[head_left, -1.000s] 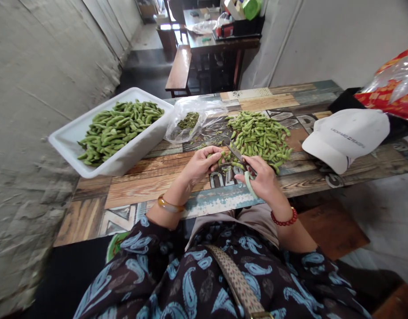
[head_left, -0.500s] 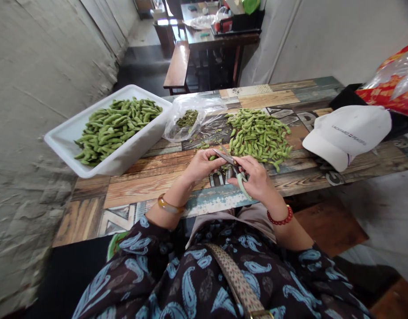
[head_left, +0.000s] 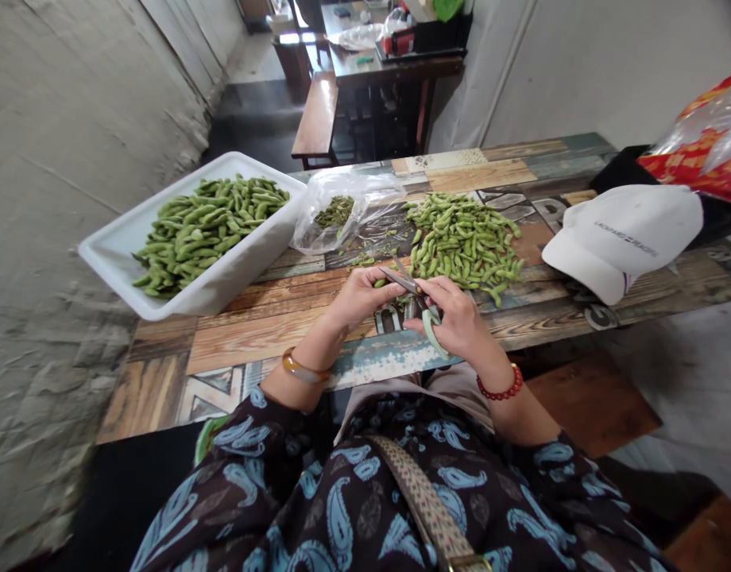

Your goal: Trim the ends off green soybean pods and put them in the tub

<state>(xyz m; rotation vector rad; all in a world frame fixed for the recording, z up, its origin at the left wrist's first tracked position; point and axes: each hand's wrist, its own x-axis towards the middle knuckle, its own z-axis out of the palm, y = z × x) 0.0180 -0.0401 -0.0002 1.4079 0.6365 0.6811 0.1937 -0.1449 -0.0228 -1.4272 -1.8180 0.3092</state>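
Observation:
My right hand (head_left: 454, 314) grips a pair of scissors (head_left: 432, 327) with pale green handles, its blades parted and pointing up and left. Pinched in my left hand (head_left: 365, 295) is a green soybean pod (head_left: 380, 282), mostly covered by the fingers. The blades lie right beside the left fingertips. Just beyond my right hand a heap of pods (head_left: 464, 242) rests on the wood-patterned table (head_left: 264, 306). Small green trimmings lie near my left hand. A clear plastic bag (head_left: 309, 230) holding darker clippings (head_left: 335, 211) stands past it.
At the left stands a white tub (head_left: 246, 274) with many pods (head_left: 214, 230) in it. A white cap (head_left: 633, 234) and a red plastic package (head_left: 699, 147) lie at the right. Farther back are a bench (head_left: 318, 115) and another table (head_left: 395, 71).
The scissors and my right hand have shifted very slightly left. My left hand keeps its place with the pod.

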